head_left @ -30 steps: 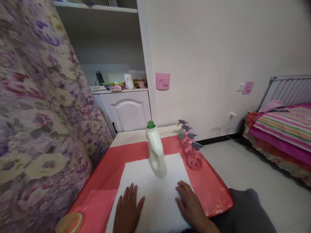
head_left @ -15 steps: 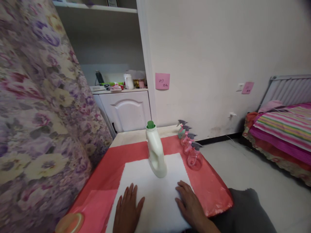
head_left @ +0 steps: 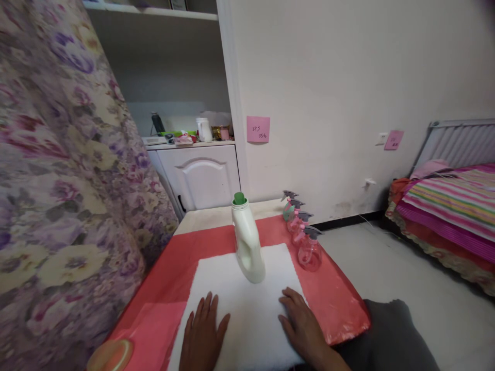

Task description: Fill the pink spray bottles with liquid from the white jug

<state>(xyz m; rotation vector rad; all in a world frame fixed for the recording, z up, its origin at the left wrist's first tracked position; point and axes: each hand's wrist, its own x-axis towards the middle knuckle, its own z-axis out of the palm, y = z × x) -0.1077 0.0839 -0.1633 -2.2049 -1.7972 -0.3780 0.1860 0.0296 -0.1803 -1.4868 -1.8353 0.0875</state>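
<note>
My left hand (head_left: 204, 330) lies flat on a white cloth (head_left: 247, 322), fingers stretched out and thumb apart. Resting on the same cloth's right part is my right hand (head_left: 301, 322), its fingers loosely spread and nothing in them. Beyond both hands stands a pale green jug-like bottle (head_left: 246, 239) with a moulded handle and a green spout (head_left: 239, 199) in its uncapped neck. Neither hand touches it. To the right, a clear pink spray bottle (head_left: 310, 252) with a grey trigger heads a row of several spray bottles.
A red covering (head_left: 209, 241) spreads over the table under the cloth. At the lower left sits a round tan object (head_left: 111, 354). A floral curtain (head_left: 69, 180) hangs on the left, with a white cupboard (head_left: 204, 175) behind. A striped bed (head_left: 456, 188) is at the right.
</note>
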